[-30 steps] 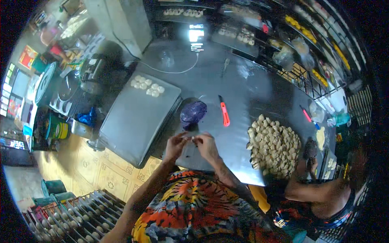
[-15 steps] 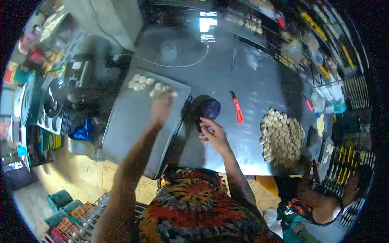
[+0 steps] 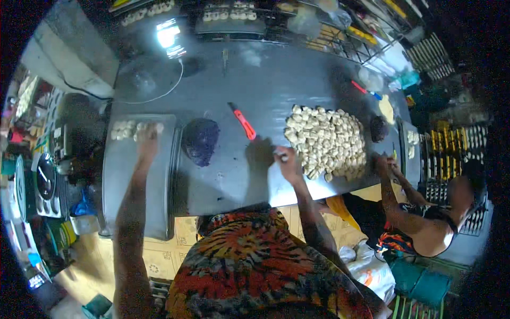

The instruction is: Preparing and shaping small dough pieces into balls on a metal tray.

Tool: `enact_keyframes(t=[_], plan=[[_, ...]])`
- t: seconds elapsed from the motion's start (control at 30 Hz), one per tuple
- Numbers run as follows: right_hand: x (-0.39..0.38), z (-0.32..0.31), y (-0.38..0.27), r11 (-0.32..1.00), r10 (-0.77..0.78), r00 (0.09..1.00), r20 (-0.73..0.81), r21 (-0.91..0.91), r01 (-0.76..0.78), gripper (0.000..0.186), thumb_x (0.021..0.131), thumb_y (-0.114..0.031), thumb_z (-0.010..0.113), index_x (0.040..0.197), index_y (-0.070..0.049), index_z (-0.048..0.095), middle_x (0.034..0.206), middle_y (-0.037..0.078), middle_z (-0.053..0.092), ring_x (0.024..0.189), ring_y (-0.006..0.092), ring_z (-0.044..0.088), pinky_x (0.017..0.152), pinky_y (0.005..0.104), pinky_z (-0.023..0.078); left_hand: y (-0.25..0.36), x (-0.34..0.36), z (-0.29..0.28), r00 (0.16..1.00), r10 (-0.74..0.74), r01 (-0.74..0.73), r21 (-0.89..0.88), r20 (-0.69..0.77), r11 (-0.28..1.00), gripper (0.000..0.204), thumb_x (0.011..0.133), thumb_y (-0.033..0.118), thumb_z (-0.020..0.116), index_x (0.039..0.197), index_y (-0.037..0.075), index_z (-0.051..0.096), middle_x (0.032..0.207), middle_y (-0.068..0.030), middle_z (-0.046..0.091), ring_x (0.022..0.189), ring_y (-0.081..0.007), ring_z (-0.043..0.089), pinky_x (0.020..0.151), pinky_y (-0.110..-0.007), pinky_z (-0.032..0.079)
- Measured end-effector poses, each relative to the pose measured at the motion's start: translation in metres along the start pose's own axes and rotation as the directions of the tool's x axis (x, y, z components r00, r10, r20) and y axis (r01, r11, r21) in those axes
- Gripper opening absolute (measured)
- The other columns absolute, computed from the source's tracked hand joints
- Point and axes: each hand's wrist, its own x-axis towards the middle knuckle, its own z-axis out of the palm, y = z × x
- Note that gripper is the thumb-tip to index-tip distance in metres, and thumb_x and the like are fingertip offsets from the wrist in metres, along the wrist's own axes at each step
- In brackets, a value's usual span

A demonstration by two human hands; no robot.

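Observation:
My left hand [image 3: 147, 142] reaches over the grey tray [image 3: 141, 183], at the right end of a short cluster of pale dough balls [image 3: 124, 129]. Its fingers are blurred, so what they hold, if anything, is unclear. My right hand [image 3: 290, 166] is closed around a small pale dough piece [image 3: 283, 157], just left of a big pile of dough pieces [image 3: 326, 139]. Between my hands lies a mound of dark purple paste [image 3: 202, 142] on the dark worktable [image 3: 223, 183], right beside the tray.
A red utility knife [image 3: 244, 123] lies past the paste. A lit phone [image 3: 169, 37] trails a white cable [image 3: 172, 87]. At the right, a co-worker [image 3: 419, 218] works by another purple lump [image 3: 379, 128]. Racks line the far side.
The view has swung to the right. My right hand has gone from beside the purple paste to the dough pile and now holds a piece. My left hand stays at the tray's dough balls.

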Motion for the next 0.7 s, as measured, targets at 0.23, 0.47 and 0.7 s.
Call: enact_keyframes(t=[0.23, 0.47, 0.7], plan=[[0.029, -0.082, 0.081, 0.826, 0.011, 0.996, -0.083, -0.561, -0.056, 0.035, 0.082, -0.007, 0.066, 0.117, -0.008, 0.067, 0.102, 0.010, 0.067, 0.081, 0.0230, 0.063, 0.075, 0.0344, 0.052, 0.180, -0.153, 0.224, 0.984, -0.157, 0.152, 0.064, 0.082, 0.986, 0.034, 0.093, 0.013, 0.059, 0.123, -0.001, 0.064, 0.116, -0.0104, 0.069, 0.102, -0.0183, 0.064, 0.091, -0.029, 0.048], [0.013, -0.005, -0.023, 0.927, 0.078, 0.965, 0.252, 0.337, -0.163, 0.025, 0.084, 0.001, 0.069, 0.108, -0.006, 0.066, 0.099, 0.005, 0.069, 0.080, 0.0165, 0.064, 0.076, 0.0267, 0.051, 0.233, -0.181, 0.277, 0.919, -0.361, 0.394, -0.354, 0.159, 0.848, 0.023, 0.090, 0.009, 0.067, 0.109, -0.003, 0.071, 0.097, -0.0090, 0.073, 0.087, -0.0175, 0.066, 0.080, -0.029, 0.054], [0.036, 0.089, -0.085, 0.948, 0.283, 0.833, 0.475, -0.006, -0.319, 0.031, 0.084, -0.002, 0.067, 0.115, -0.001, 0.064, 0.120, 0.008, 0.063, 0.104, 0.0220, 0.060, 0.086, 0.0358, 0.051, 0.206, -0.161, 0.210, 0.846, -0.474, 0.528, -0.519, 0.246, 0.673, 0.024, 0.090, 0.013, 0.071, 0.107, -0.004, 0.068, 0.090, -0.0113, 0.070, 0.078, -0.0168, 0.065, 0.074, -0.031, 0.057]])
